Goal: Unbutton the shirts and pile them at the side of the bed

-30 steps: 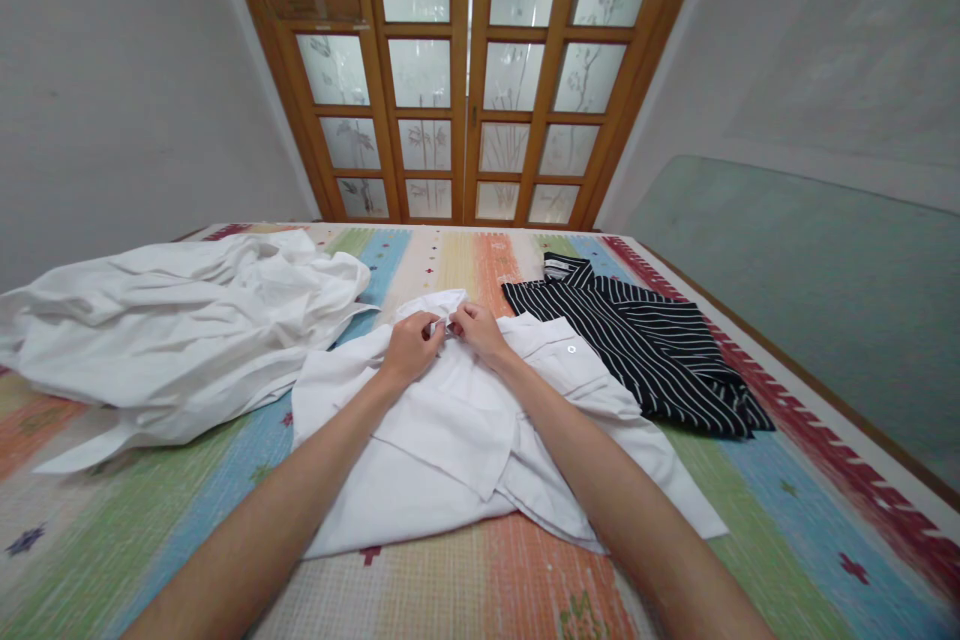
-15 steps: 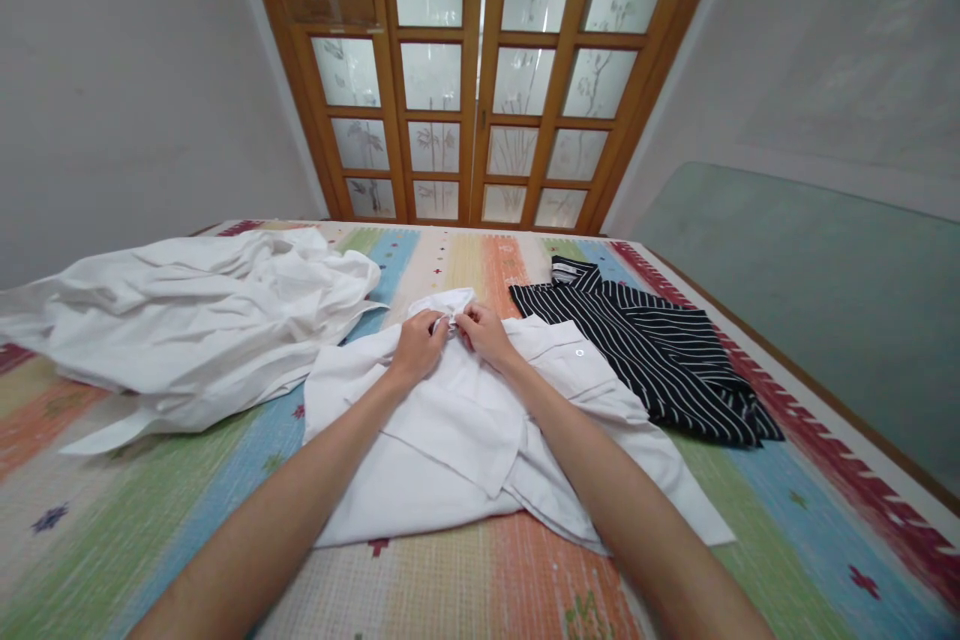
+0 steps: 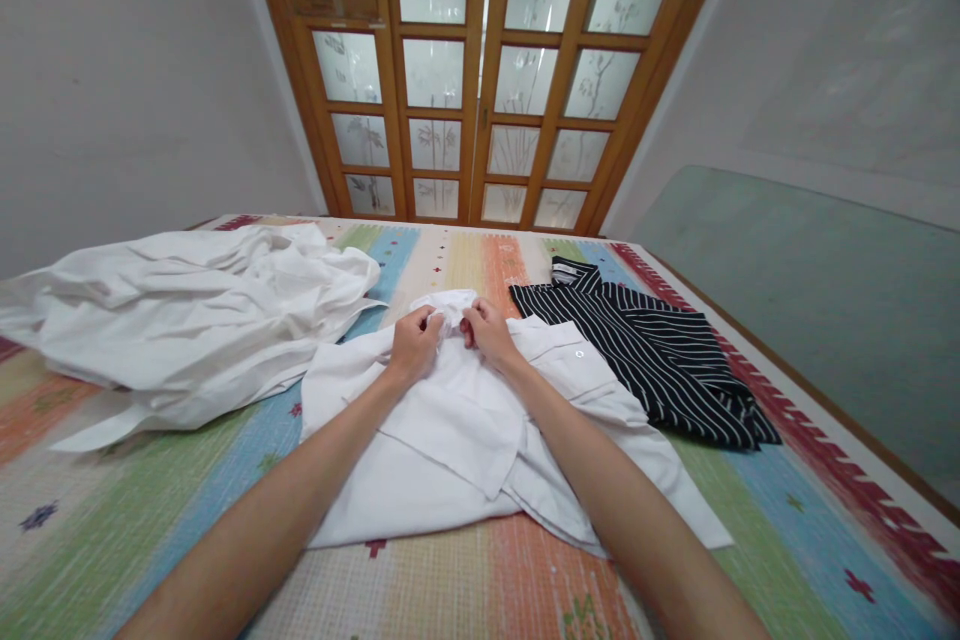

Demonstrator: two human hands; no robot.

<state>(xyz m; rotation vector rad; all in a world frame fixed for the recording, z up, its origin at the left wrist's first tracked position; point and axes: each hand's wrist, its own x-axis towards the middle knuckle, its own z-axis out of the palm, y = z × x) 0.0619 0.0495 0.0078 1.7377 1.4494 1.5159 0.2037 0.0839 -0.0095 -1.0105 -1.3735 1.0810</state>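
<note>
A white shirt (image 3: 450,450) lies flat in front of me on a striped, many-coloured bedspread (image 3: 150,540). My left hand (image 3: 411,345) and my right hand (image 3: 489,330) meet at the shirt's collar (image 3: 450,303). Both pinch the cloth just below the collar, fingers curled, thumbs nearly touching. Whatever sits between the fingertips is too small to make out. A small round button shows on the shirt's chest pocket (image 3: 579,355), to the right of my right hand.
A crumpled heap of white cloth (image 3: 180,320) lies to the left. A black shirt with thin white stripes (image 3: 652,350) lies to the right, near the bed's edge. A wooden door with frosted glass panes (image 3: 480,70) stands behind the bed.
Both hands stay pinched at the collar, with only small finger movement. The view has shifted slightly.
</note>
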